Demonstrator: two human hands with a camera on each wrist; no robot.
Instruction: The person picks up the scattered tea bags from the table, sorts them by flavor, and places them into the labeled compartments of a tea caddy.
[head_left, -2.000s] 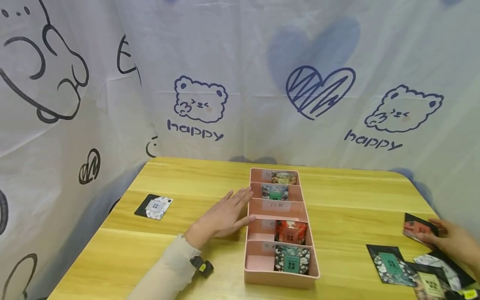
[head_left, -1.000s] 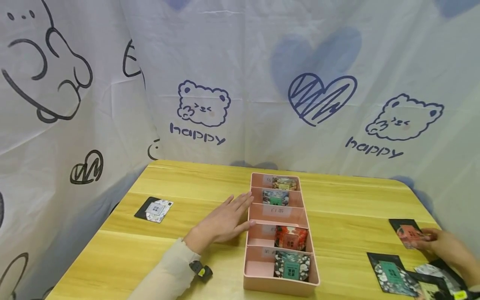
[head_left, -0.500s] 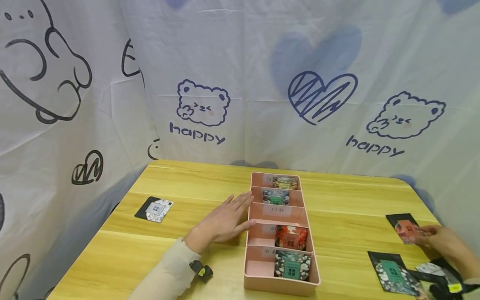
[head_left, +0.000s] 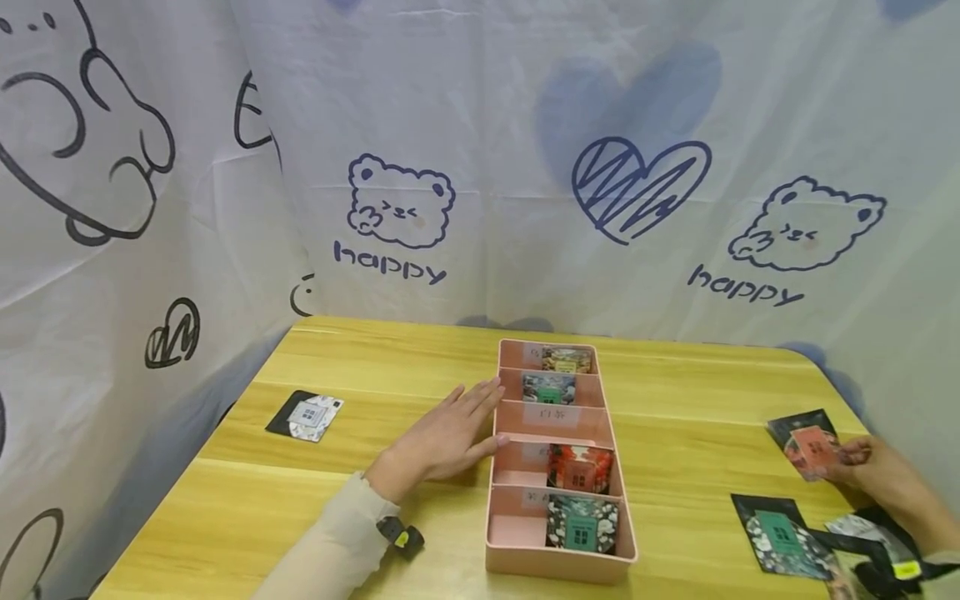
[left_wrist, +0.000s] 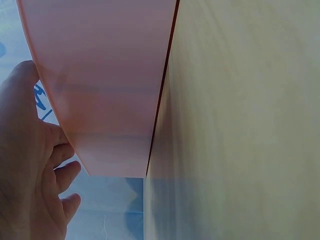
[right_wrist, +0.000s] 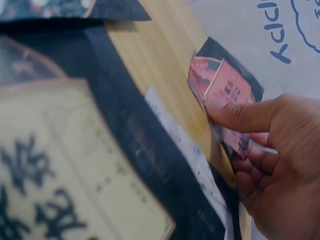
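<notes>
Thumb and fingers of the right hand [head_left: 888, 487] pinch a flat, rectangular packet [right_wrist: 227, 82], the thumb lying across its coral-red label and the dark end jutting beyond the fingertips; from my remote seat I cannot tell whether its edge touches the wood. Below those fingers, toward the wrist, I see more packets crowded together: a cream-labelled packet [right_wrist: 75, 165], blurred and large in the right wrist view, and a white-patterned packet [head_left: 862, 527]. A green-labelled packet [head_left: 786, 533], printed with pale blossoms, lies near them.

The left hand [head_left: 446, 433] spreads its thumb from lightly bent fingers, their tips touching the rim of a long, smooth pink box [head_left: 555, 565]. Just right of these fingers, thin dividers form five compartments, with glossy printed packets [head_left: 581, 523] in the two farthest and two nearest. Well left of the fingers, a black-and-white packet [head_left: 306, 415] lies flat on the yellow wood-grained table [head_left: 390, 354]. Beyond both hands I see creased white fabric [head_left: 517, 100], printed with bears and hearts.
</notes>
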